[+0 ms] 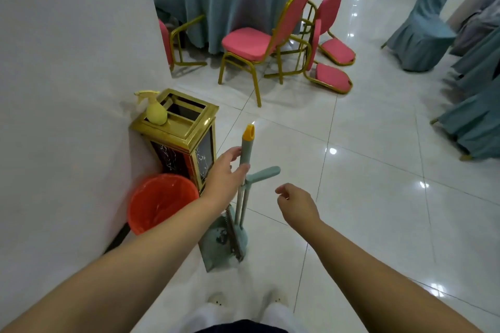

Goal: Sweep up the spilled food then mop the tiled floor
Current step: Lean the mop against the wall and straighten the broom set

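Head view. The left hand [226, 173] has thumb and fingers spread on either side of the grey grip of the broom handle [246, 149], at or almost at it and not curled round it. The right hand [296, 204] hangs in the air just right of the handles, fingers loosely curled, holding nothing. One broom and one dustpan [220, 243] stand upright together on the white tiled floor [365, 184]; the broom handle ends in one orange-yellow cap, and a second, shorter grey handle [263, 173] branches off to the right below it. Left of these stand two bins: one orange wastebasket [159, 201] against the wall and, behind it, one gold-framed bin [184, 138] bearing one yellow spray bottle [154, 109]. Farther off, four pink chairs show with gold frames: one upright chair [250, 44], two tipped chairs [331, 62], and one partly hidden behind the wall. One round table with a blue cloth [216, 3] stands behind them. Two white shoes [216, 299] show at the lower edge.
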Demonstrator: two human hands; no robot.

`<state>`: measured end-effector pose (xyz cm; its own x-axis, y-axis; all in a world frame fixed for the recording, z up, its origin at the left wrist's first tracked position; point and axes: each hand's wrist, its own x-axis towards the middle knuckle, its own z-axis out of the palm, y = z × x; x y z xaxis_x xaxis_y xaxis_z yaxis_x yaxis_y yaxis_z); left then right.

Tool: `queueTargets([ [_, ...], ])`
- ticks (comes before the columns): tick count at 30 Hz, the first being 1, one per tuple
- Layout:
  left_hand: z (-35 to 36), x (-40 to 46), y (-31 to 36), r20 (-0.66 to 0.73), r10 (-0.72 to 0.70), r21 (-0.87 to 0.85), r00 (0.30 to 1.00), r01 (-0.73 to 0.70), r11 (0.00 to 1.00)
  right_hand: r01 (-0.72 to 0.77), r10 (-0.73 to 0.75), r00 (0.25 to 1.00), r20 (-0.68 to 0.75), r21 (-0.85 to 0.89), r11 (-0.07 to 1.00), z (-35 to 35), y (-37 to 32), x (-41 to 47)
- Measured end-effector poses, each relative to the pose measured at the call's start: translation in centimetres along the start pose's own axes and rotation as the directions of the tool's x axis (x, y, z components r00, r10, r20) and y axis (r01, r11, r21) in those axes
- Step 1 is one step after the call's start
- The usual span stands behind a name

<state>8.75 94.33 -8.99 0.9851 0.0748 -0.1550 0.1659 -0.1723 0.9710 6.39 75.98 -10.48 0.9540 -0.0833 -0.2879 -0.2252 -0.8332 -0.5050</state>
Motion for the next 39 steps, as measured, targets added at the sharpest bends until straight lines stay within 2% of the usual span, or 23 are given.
queueTargets([
  [3, 0.5, 1.4, 0.8, -0.017, 0.011, -0.013, 1.0, -0.011, 1.0, 0.036, -0.034, 0.999, 0.024, -0.054, 0.998, 0.1, -0.1, 3.7],
  [8, 1.4, 2.3, 1.4, -0.038, 0.041, 0.058, 0.998, -0.039, 0.998, 0.245, -0.213, 0.964, 0.158, -0.219, 0.945, -0.1, -0.1, 9.1],
  [14, 3.7, 2.8, 1.9, -0.209, 0.099, 0.139, 0.973, -0.07, 0.988, 0.468, -0.3, 0.836, 0.459, -0.311, 0.827, -1.4, 0.2, 14.7],
  [20, 4.9, 1.4, 2.8, -0.359, 0.068, 0.145, 0.931, -0.016, 0.989, 0.61, -0.359, 0.737, 0.572, -0.335, 0.718, -1.2, -1.0, 17.5],
  [28, 1.0, -2.7, 3.2, -0.508, 0.015, 0.107, 0.861, 0.046, 0.993, 0.751, -0.426, 0.618, 0.661, -0.335, 0.569, 1.7, -4.1, 15.1],
  [33, -2.6, -7.2, 1.9, -0.593, -0.002, 0.083, 0.805, 0.064, 0.995, 0.812, -0.445, 0.526, 0.724, -0.274, 0.515, 4.7, -6.9, 11.6],
  [39, -8.3, -13.7, -0.1, -0.64, -0.023, 0.08, 0.768, 0.097, 0.992, 0.861, -0.462, 0.458, 0.76, -0.249, 0.444, 9.1, -11.3, 5.4],
])
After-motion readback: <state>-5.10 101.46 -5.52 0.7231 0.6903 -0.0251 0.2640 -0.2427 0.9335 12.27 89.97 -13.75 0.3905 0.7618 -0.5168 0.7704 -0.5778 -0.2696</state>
